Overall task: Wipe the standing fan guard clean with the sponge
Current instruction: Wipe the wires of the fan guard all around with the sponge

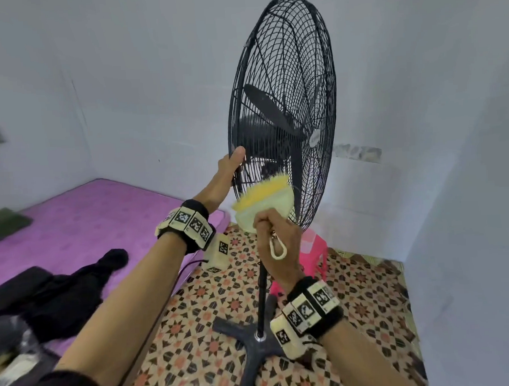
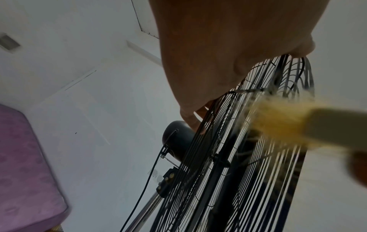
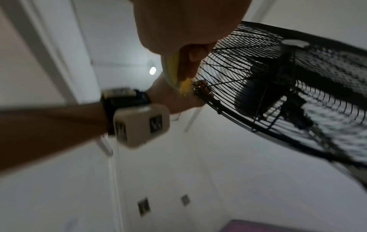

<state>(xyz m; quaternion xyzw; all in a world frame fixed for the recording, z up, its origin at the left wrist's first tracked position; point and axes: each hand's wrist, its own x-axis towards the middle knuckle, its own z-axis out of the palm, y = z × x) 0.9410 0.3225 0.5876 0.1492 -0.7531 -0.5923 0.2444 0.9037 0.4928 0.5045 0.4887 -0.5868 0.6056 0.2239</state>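
Left hand clasps the stiff wire fan guard rim at 8 o'clock, while right hand pinches the soft, light sponge against its lower wires, likely yielding readily.

Matt black wire fan guard, fuzzy yellow sponge

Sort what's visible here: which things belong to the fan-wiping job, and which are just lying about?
In the job:
- fan guard
- sponge, gripped by the right hand, yellow edge at the guard's lower wires
- left hand, holding the guard's rim

Lying about:
- purple mattress
- black clothing
- pink stool
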